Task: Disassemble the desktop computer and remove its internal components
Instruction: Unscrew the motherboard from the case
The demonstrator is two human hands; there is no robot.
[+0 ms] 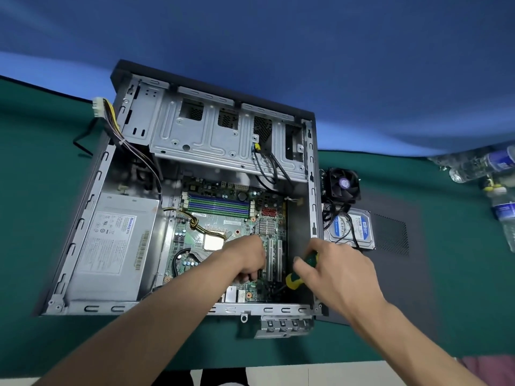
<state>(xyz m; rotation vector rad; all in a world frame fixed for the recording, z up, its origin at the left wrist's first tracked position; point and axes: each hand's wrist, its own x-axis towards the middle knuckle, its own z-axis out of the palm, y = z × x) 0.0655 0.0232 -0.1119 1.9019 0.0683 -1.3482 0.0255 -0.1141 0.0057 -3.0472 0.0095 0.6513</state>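
A: Where is the computer case (178,190)?

B: It lies open on the green worktop (41,162). Over its motherboard (223,227), the left hand (245,257) curls at the expansion slots; what it grips is hidden.

A: And the right hand (338,271)?

B: It grasps a green-and-yellow screwdriver (299,271) inside the case. Beside the case lie a hard drive (359,227) and cooler fan (344,183).

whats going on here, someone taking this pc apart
Yes. A person is working inside an open desktop case lying on a green table. The right hand grips a green and yellow screwdriver angled down at the motherboard, while the left hand rests on the board beside the expansion slots. The power supply is still in the case. A cooler fan and a hard drive already lie outside.
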